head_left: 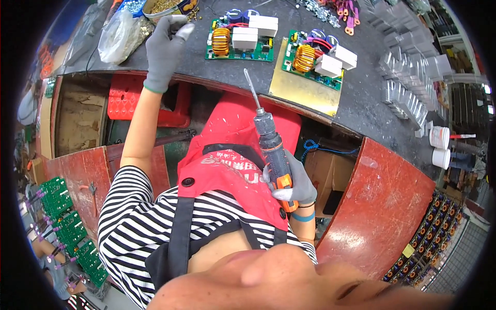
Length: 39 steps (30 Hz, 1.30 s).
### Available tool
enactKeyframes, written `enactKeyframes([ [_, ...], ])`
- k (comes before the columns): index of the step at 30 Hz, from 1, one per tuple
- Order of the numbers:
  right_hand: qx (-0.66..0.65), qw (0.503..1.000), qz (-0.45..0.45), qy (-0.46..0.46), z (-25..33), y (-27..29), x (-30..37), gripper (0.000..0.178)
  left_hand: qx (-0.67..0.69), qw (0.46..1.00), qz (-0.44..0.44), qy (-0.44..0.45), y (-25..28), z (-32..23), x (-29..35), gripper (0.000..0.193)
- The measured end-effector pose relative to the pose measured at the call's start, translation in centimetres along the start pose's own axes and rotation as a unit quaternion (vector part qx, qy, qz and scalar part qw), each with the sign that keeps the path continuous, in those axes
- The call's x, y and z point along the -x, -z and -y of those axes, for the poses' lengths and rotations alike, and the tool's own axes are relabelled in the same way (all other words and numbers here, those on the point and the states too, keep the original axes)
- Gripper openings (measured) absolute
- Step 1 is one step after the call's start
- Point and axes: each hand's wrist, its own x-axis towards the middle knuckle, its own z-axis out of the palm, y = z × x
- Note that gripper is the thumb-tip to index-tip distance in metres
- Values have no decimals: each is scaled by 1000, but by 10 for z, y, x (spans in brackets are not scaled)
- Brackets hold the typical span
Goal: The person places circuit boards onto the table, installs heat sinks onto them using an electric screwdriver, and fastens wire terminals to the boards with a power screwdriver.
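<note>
My right hand, in a grey glove, is wrapped round a black and orange electric screwdriver in front of my red apron. Its long bit points up toward the bench edge. My left hand, gloved in grey too, is over the bench beside a bowl of small brass-coloured screws. Its fingers are bent together, and whatever they pinch is too small to make out. Two green circuit boards with copper coils and white heatsinks lie ahead: one board on the bench, the other board on a gold-coloured metal plate.
A clear bag of small parts lies left of my left hand. Rows of metal heatsinks and white tubs line the right side. Red-sleeved terminals are at the back. More green boards stand at lower left.
</note>
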Motion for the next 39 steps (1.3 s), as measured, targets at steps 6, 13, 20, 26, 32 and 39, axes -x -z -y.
enactKeyframes([
  [6,0,1000,7,-8,8,2,21,88,338,901,195,189,-24,-100,35,24],
  [13,-14,1000,-11,3,3,5,39,90,480,791,238,296,-58,-126,50,33],
  [20,-5,1000,-29,4,3,12,44,88,455,794,274,294,-62,-145,51,35],
  [26,40,998,-46,27,-1,11,49,81,439,804,263,303,-63,-150,56,31],
  [32,209,972,-93,62,5,4,48,78,431,807,248,320,-72,-149,60,31],
  [39,415,856,-276,140,-5,-13,43,88,367,850,192,326,-104,-171,64,33],
])
